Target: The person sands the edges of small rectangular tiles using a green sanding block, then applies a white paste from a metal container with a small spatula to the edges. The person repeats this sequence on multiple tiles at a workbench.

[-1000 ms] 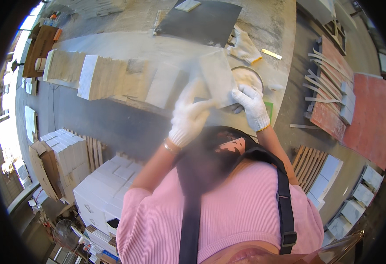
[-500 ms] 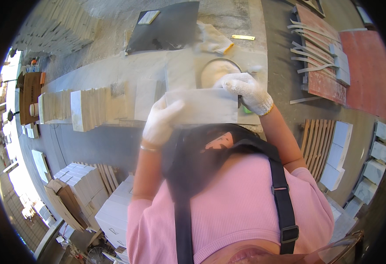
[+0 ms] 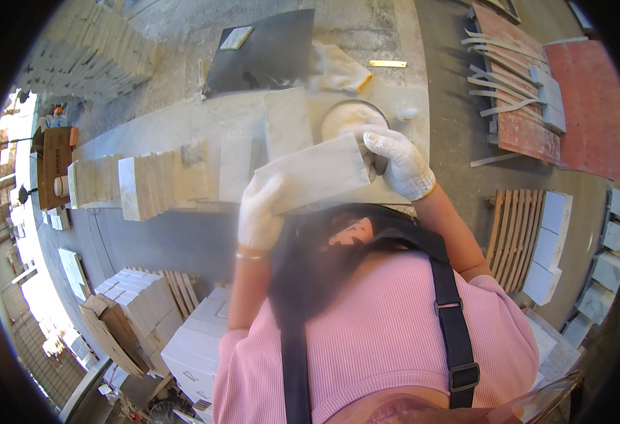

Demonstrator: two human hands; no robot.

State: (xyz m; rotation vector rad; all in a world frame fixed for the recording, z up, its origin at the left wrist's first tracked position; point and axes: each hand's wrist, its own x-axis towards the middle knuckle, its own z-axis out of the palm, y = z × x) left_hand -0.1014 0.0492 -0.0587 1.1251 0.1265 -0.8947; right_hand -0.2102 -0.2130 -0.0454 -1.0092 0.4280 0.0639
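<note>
A pale rectangular stone tile (image 3: 313,175) is held up above the front edge of the workbench, tilted with its right end higher. My left hand (image 3: 262,208), in a white knit glove, grips the tile's left end. At the right end is my right hand (image 3: 400,161), gloved too, its fingers closed against the tile's edge. A small grey-dark thing shows under those fingers, too hidden to name. Just beyond the tile stands a round dish of whitish powder (image 3: 356,113). Farther back lie a spare glove (image 3: 339,67) and a dark sheet (image 3: 264,53) with a small tile piece (image 3: 236,38) on it.
Upright rows of tiles (image 3: 137,187) stand at the bench's left, with larger stacks (image 3: 87,53) behind. A yellow strip (image 3: 387,63) lies near the right edge. Off to the right are a reddish board (image 3: 596,106) and a wooden pallet (image 3: 516,240). White boxes (image 3: 200,339) sit lower left.
The tile has turned from nearly level to tilted, its right end raised. My left hand has shifted slightly right, and my right hand has moved a little left and down.
</note>
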